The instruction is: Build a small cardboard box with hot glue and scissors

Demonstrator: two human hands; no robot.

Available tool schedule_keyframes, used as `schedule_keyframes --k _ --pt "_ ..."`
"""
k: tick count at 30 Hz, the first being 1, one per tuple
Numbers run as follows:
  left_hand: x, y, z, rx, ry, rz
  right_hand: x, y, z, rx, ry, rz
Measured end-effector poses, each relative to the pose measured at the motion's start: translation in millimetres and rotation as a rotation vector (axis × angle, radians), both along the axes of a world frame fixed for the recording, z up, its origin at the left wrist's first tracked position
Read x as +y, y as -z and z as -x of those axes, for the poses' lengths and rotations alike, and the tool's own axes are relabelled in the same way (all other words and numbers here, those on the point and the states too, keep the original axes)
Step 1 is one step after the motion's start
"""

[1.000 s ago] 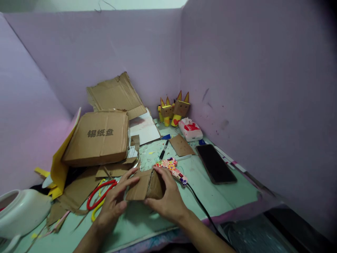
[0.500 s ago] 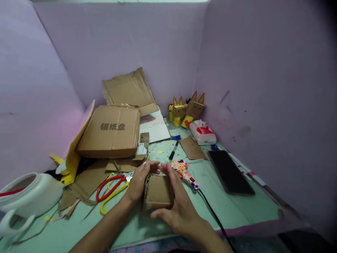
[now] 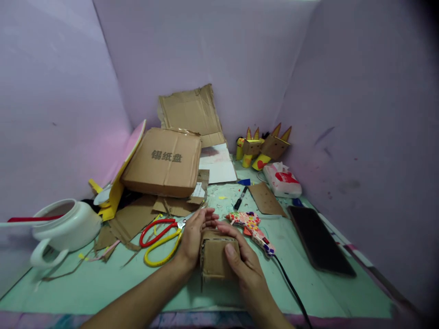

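Note:
Between my two hands is a small brown cardboard box (image 3: 217, 259) with rough cut edges, close to the table's front. My right hand (image 3: 246, 262) grips its right side, the thumb lying on the face toward me. Cupped against the left side and far corner is my left hand (image 3: 195, 235), its fingertips near those of the right. Scissors (image 3: 163, 241) with red and yellow handles lie just left of the left hand. To the right of the box rests a floral-patterned glue gun (image 3: 253, 228) with a black cord.
A large cardboard box (image 3: 164, 162) leans over cardboard scraps (image 3: 133, 221). At left stands a white pot (image 3: 73, 228). A phone (image 3: 318, 240), tissue pack (image 3: 283, 179), black marker (image 3: 240, 198) and cardboard piece (image 3: 267, 199) lie right. Cardboard animal figures (image 3: 272, 146) stand behind.
My right hand has closed on the small box, its thumb moving from the near edge onto the face. The camera view has shifted, so everything sits further right.

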State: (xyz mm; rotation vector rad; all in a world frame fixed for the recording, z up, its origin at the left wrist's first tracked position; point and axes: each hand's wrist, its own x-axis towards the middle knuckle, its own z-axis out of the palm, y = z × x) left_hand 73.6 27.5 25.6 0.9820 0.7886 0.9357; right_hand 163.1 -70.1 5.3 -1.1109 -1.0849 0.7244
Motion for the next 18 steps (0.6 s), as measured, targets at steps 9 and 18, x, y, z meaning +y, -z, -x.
schedule_keyframes --k 9,18 --pt "-3.8 -0.6 4.1 0.100 -0.001 -0.079 7.2 24.5 1.9 -0.179 0.111 0.004" --pt "-6.0 1.6 5.0 0.160 0.011 -0.187 6.1 22.6 1.6 -0.297 0.122 -0.018"
